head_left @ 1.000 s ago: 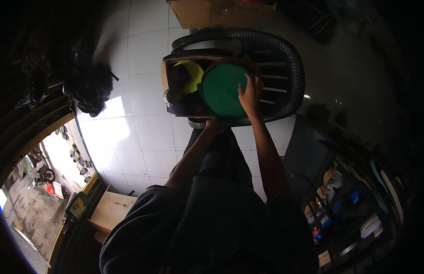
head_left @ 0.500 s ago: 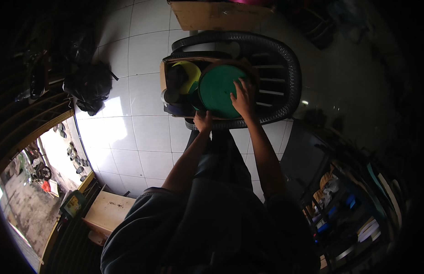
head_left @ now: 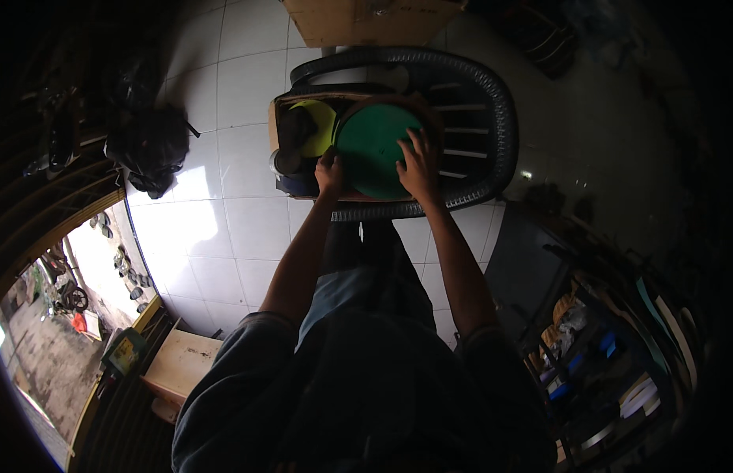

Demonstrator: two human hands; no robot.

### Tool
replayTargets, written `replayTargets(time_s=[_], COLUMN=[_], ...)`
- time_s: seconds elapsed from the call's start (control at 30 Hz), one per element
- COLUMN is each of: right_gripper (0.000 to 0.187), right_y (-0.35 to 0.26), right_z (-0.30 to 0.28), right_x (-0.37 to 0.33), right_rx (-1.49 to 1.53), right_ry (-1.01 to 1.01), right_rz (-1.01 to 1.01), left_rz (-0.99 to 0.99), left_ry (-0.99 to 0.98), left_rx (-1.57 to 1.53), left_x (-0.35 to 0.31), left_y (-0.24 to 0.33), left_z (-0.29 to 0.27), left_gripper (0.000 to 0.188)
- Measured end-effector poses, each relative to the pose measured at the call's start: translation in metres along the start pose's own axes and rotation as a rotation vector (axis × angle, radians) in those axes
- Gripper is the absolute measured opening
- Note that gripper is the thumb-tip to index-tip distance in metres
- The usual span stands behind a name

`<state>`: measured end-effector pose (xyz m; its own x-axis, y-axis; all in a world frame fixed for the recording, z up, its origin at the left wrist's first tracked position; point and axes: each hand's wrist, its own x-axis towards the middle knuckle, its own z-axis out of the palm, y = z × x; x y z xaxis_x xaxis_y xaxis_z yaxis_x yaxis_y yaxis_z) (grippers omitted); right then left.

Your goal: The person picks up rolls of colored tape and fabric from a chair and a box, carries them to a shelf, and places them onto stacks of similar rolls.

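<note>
Up comes the left hand (head_left: 330, 175) to the green round lid's (head_left: 373, 150) left rim, grip unclear; the right hand (head_left: 418, 169) lies spread on its right. Both hands now flank it, at the right of the cardboard box (head_left: 274, 124).

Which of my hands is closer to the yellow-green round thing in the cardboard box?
Your left hand: just below the yellow-green round thing in view, at the left edge of the round green disc. Your right hand is farther, at the disc's right side.
</note>
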<state>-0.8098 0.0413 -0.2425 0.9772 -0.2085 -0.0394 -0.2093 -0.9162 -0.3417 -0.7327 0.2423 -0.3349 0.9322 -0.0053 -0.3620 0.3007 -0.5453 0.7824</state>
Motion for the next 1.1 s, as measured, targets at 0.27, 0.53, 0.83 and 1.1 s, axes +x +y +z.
replayTargets(time_s=[0.27,0.53,0.83,1.1], right_gripper=[0.058,0.054,0.035,0.02], right_y=[0.013,0.031,0.012,-0.031], right_z=[0.021,0.013,-0.038,-0.004], right_x=[-0.007,0.0,0.07,0.165], right_rx=[0.3,0.353,-0.032,-0.075], right_ry=[0.216,0.183,0.12,-0.06], right_rz=[0.37,0.382,-0.064,-0.556], left_rz=[-0.057,0.163,0.175,0.297], left_ry=[-0.259,-0.306,-0.203,-0.16], left_rx=[-0.253,-0.575,-0.228,-0.102], left_x=[0.019,0.005,0.02,0.03], left_y=[0.002,0.025,0.075,0.082], left_z=[-0.002,-0.009,-0.021,-0.024], left_gripper=[0.041,0.038,0.051,0.055])
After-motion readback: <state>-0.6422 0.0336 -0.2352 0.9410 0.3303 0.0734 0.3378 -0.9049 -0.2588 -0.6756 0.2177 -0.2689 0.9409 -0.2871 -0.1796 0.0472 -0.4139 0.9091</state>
